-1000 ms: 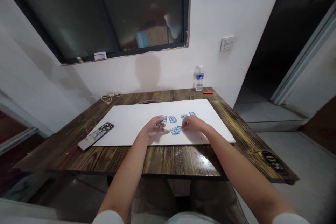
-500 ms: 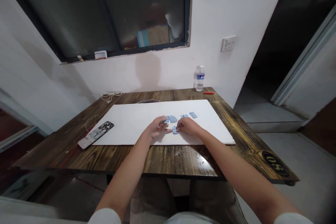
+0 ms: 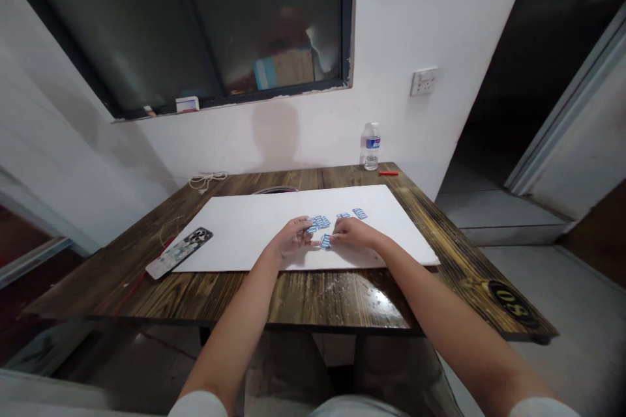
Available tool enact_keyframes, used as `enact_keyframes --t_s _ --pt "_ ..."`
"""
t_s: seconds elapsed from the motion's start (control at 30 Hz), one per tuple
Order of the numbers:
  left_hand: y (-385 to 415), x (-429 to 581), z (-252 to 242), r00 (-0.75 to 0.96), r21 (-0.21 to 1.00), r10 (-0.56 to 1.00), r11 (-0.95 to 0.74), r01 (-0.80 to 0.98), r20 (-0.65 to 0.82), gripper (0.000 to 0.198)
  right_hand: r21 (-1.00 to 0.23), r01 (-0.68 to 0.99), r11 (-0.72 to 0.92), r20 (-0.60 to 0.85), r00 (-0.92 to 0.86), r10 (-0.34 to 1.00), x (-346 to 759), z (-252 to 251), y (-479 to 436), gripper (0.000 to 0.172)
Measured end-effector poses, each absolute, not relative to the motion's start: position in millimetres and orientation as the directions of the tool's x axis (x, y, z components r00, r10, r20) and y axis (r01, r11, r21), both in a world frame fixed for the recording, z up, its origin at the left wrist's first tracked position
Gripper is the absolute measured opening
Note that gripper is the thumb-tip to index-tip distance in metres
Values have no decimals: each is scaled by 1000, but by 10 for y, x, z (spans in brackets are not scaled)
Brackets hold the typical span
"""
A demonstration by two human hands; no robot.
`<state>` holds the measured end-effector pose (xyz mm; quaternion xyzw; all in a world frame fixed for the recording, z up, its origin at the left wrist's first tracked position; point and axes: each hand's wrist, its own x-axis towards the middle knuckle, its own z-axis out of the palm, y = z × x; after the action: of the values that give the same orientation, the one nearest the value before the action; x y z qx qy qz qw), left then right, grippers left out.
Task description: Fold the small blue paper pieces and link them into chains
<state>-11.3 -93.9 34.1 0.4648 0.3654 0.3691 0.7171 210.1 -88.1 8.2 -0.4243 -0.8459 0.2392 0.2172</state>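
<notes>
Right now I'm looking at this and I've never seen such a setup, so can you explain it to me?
There's no machine here: these are a person's bare hands, seen from a camera worn on the head, looking forward and down. A white board lies on a wooden table, with small blue-and-white pieces in groups. The left hand seems to hold some; they're too small to be sure. The right hand is at the nearest group. A phone lies at left; a bottle stands behind.
</notes>
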Motion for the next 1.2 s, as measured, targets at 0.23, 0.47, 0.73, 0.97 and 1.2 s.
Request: enact_keyframes --t_s 0.23,0.47,0.73,0.97,1.2 --pt "-995 -89 304 551 944 803 320 -78 -227 36 -442 676 589 151 -592 792 2077 26 -911 19" --pt "-992 -56 261 498 937 843 315 -151 -203 33 -313 748 586 208 -548 810 1926 -54 -987 25" --pt "-966 -46 262 495 914 853 321 -247 -165 28 -329 733 595 244 -543 803 1920 7 -1015 32" --pt "-947 -64 263 505 905 847 336 -261 -169 29 -382 689 616 296 -540 788 2018 -2 -921 30" --pt "-937 -80 246 502 908 847 334 -253 -172 29 -401 665 630 271 -571 775 2032 22 -943 43"
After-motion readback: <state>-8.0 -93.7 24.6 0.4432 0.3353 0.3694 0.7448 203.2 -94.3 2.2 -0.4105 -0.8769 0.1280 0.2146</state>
